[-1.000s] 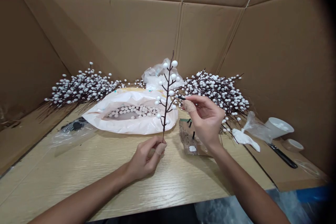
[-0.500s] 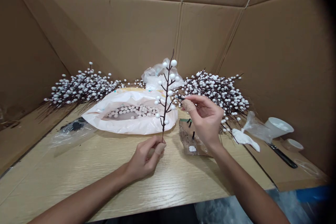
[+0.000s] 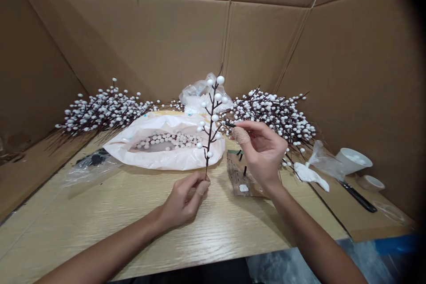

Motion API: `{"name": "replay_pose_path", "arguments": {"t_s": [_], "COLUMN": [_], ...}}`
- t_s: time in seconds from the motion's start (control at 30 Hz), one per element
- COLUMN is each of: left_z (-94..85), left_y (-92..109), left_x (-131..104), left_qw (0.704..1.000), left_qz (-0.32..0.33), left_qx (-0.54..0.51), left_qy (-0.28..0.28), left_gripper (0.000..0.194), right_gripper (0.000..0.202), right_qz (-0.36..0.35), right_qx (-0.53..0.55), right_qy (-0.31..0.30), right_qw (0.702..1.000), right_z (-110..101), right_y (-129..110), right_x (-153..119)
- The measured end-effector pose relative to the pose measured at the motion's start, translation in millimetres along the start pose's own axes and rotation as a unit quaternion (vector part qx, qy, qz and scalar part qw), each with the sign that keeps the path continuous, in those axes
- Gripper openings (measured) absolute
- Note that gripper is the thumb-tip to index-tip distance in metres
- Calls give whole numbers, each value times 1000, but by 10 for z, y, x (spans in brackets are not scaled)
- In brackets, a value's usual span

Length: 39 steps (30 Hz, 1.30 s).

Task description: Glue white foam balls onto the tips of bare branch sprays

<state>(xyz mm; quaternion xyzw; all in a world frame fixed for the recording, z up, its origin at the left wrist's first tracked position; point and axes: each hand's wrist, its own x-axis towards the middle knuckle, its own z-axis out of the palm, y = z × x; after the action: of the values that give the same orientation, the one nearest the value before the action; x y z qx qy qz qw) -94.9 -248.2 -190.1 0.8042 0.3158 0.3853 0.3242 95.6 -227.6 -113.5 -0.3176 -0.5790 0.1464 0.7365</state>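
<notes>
1. Although looking fairly stiff along the main stem, treat the berry branch (image 3: pixel 211 126) as light, perhaps a little springy towards the thin tip.
2. Go gently with the white balls (image 3: pixel 220 80): probably very light, maybe foam, and liable to come off the side twigs if squeezed or knocked.
3. Best to take hold at the bare foot, below the lowest twig; likely not slippery, to judge by the dull, rough look.
4. Look for it upright above the wooden table (image 3: pixel 213 235), between both hands, partly in front of the right end of the white bag (image 3: pixel 166 162).
5. With the left hand (image 3: pixel 188 197), pinches the foot of the stem between thumb and forefinger, remaining fingers curled under.
6. With the right hand (image 3: pixel 261 146), pinches a short black piece (image 3: pixel 229 124) between wrapped thumb and forefinger, end towards the stem; cannot tell whether touching a twig or just beside.
</notes>
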Motion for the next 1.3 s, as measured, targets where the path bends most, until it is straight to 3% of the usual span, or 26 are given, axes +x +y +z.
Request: {"name": "replay_pose_path", "arguments": {"t_s": [0.7, 1.03, 1.3], "left_z": [-16, -2, 3], "left_y": [-11, 4, -6], "left_x": [-18, -31, -41], "left_qw": [1000, 999, 999], "left_qz": [-13, -32, -35], "left_qx": [-6, -18, -19], "left_qy": [-9, -32, -37], "left_gripper": [13, 19, 20], "right_gripper": [11, 19, 24], "right_qz": [36, -32, -42], "right_qx": [24, 13, 12], "right_qy": [10, 0, -16], "right_qw": [999, 999, 999], "right_z": [3, 39, 43], "right_y": [-14, -55, -32], "right_x": [4, -56, -55]}}
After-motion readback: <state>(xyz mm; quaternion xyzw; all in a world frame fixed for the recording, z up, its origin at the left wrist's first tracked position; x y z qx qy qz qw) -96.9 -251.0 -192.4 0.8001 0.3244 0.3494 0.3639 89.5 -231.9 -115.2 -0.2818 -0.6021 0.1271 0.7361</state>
